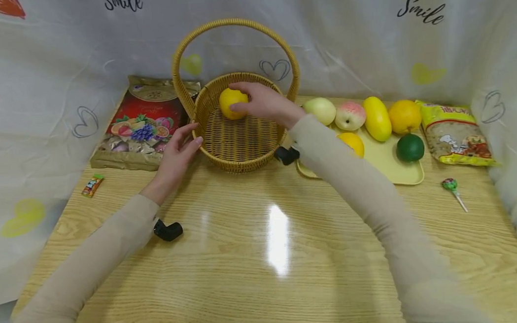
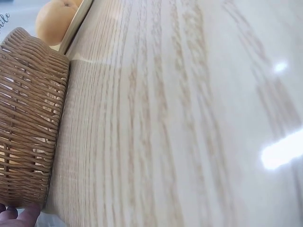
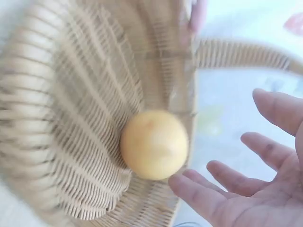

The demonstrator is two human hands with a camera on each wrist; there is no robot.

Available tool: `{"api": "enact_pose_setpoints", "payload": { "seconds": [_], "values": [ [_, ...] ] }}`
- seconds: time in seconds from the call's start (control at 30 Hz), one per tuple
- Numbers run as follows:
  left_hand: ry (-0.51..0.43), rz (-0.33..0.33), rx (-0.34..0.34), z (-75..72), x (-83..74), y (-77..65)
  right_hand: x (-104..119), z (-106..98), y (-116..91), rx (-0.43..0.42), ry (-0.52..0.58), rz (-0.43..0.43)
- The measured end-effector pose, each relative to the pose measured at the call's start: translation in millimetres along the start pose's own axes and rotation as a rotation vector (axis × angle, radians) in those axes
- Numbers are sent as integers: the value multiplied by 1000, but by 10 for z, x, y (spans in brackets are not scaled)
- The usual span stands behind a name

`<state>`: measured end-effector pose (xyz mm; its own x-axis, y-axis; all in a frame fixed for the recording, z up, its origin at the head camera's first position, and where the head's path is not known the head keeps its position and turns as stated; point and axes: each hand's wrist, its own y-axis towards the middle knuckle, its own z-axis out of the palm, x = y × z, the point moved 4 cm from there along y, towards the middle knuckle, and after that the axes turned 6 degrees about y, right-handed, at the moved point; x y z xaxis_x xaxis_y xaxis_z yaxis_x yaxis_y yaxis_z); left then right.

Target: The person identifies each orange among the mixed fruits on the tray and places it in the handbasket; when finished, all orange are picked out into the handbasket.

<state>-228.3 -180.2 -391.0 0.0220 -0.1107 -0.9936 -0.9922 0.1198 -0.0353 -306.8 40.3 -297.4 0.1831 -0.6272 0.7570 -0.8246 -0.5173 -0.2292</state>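
Note:
A round yellow-orange fruit [image 1: 233,104] lies inside the wicker basket [image 1: 241,165], against its far inner wall. Over the basket my right hand [image 1: 263,101] reaches in beside the fruit. In the right wrist view its fingers are spread and extended, with the nearest fingertip [image 3: 182,184] close to the fruit [image 3: 154,145]; whether it touches cannot be told. My left hand [image 1: 175,154] rests its fingertips and thumb at the basket's left rim, outside the wall. Only a few of its fingertips [image 2: 28,215] show in the left wrist view, against the woven side [image 2: 28,118].
Right of the basket, a yellow tray [image 1: 390,173] carries several fruits, including a peach [image 1: 350,115] and a green fruit [image 1: 410,147]. A snack bag [image 1: 456,132] and a lollipop [image 1: 450,185] lie farther right. A large candy bag [image 1: 142,116] and small wrapped candy [image 1: 92,185] lie left.

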Motion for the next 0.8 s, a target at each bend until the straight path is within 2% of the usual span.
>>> {"api": "enact_pose_setpoints", "payload": {
  "seconds": [0.13,0.23,0.3,0.4,0.53,0.6,0.8],
  "values": [
    [15,6,-6,-7,94,58,-43,0,-479,-5,75,-85],
    [31,10,-9,-24,132,76,-137,-41,-844,-31,144,-102],
    [32,9,-7,-33,141,80,-226,-100,-1065,-74,215,-100],
    [42,2,-3,-37,142,81,-408,-241,-1349,-183,309,-87],
    [72,-10,-8,-38,127,77,-688,-443,-1676,-323,399,-35],
    [116,-12,-9,-52,115,72,-836,-514,-1815,-372,415,5],
    [288,-4,19,-113,98,95,-1267,-568,-2075,-450,396,150]
  ]
}}
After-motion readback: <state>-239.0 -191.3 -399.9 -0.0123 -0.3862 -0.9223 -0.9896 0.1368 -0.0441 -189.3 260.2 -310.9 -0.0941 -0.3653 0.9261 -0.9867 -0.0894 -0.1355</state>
